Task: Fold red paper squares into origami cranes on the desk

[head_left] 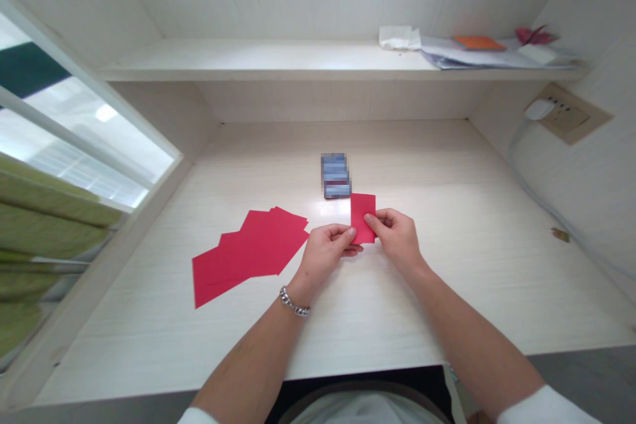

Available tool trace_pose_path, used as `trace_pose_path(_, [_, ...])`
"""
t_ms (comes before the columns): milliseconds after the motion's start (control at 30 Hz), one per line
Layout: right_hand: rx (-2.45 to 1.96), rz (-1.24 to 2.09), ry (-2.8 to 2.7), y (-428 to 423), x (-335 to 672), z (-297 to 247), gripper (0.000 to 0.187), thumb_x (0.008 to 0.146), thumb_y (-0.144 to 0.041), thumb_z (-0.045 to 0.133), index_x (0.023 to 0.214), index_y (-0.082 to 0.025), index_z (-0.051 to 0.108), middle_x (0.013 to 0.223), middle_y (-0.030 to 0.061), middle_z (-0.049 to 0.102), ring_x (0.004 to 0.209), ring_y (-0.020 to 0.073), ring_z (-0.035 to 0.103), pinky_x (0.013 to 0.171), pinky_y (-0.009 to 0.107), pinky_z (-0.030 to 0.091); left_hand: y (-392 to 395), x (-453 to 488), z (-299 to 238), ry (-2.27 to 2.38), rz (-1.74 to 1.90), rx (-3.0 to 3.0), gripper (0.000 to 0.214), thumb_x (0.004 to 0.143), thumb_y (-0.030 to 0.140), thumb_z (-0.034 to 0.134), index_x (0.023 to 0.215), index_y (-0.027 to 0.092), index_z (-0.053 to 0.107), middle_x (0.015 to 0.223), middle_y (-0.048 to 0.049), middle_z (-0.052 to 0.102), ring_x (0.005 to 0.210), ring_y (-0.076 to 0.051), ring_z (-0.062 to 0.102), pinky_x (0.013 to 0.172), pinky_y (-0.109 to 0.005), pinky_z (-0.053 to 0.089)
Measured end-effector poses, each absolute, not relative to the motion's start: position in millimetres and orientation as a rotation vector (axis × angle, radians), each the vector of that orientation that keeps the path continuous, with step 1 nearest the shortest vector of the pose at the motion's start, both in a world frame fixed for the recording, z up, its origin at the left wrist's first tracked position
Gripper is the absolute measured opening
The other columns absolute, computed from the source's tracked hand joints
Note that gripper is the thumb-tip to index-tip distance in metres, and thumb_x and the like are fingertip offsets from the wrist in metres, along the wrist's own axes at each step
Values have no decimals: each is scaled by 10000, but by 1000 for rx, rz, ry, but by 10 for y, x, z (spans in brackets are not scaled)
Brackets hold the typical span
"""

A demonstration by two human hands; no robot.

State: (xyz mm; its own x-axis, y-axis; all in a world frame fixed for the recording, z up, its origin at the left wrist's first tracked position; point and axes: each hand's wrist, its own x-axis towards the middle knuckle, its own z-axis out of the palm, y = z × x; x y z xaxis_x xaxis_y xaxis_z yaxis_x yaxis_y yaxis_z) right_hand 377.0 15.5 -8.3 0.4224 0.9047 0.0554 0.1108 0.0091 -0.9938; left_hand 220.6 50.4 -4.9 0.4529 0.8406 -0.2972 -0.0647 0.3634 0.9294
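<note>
One smooth red paper rectangle point(362, 211) in the thumb-and-finger grip of left hand point(324, 249) and right hand point(399, 238)

1 head cam, wearer's POV, looks fwd & down. Mid-dist, wide FOV: L hand point(328, 245) & R hand point(399, 236) nr ctr, desk point(437, 172) around, shelf point(258, 56) up top, curtain point(44, 225) far L.

Small red rectangular paper point(360, 213); hand-held

Bright, soft light; opening point(106, 112) at left partly blown out; faint glare on tabletop point(422, 159) below pixelated phone point(336, 175); wide-angle stretch toward edges
</note>
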Motion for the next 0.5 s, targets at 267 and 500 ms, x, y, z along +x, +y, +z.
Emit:
trace_pose_path(267, [-1405,897,-879,163,3750,-111,327,721,-444,725,837,-138,710,785,87,735,662,190,658,592,280,508,510,2209,-80,912,728,1136,324,760,402,716,856,96,669,779,-106,714,656,-188,706,642,-275,581])
trace_pose_path(500, [-1463,1018,-877,189,3740,-179,371,714,-511,709,681,-143,668,571,31,635,494,132,537,461,240,407,540,2199,-139,944,773,1236,329,793,424,675,879,106,676,774,-103,720,639,-176,698,610,-260,573])
